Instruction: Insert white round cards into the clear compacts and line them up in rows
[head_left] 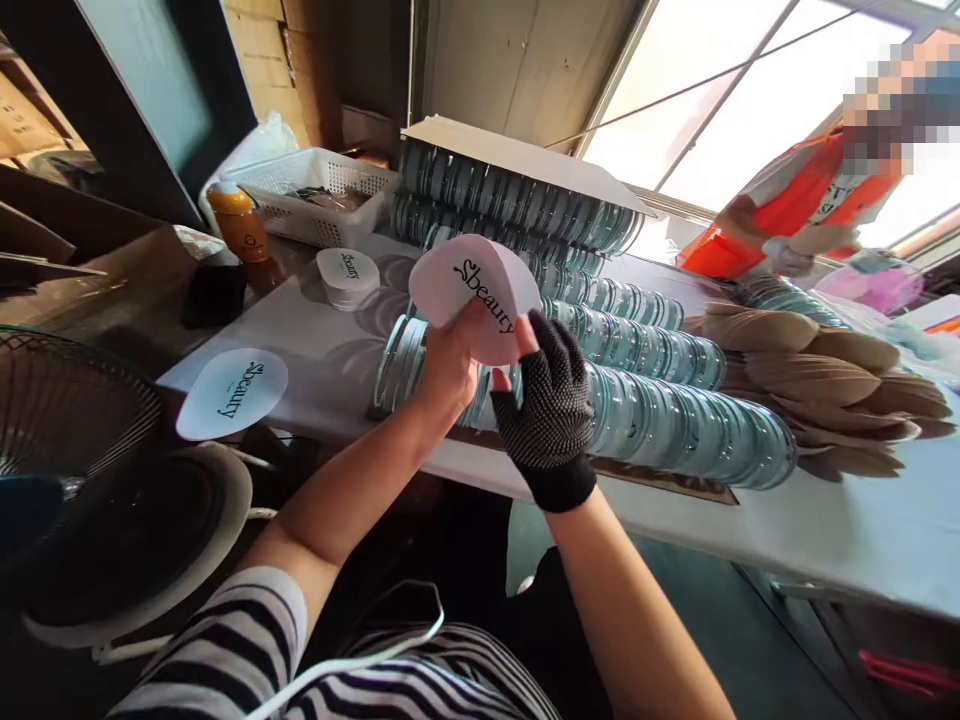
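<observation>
Head view: left hand [454, 358] pinches the bent printed card [444, 275], held up by rows of clear discs [690, 435]. Gloved right hand [551, 405] at card's lower-right edge; can't tell if gripping. Loose card [236, 392] left, on table [315, 350].

Held up before you at a tilt, a rounded, pinkish-white sheet [442, 275] shows black "beauty" lettering slanting down to the right; whether the line down its right side is a fold or another sheet's edge is unclear.
</observation>
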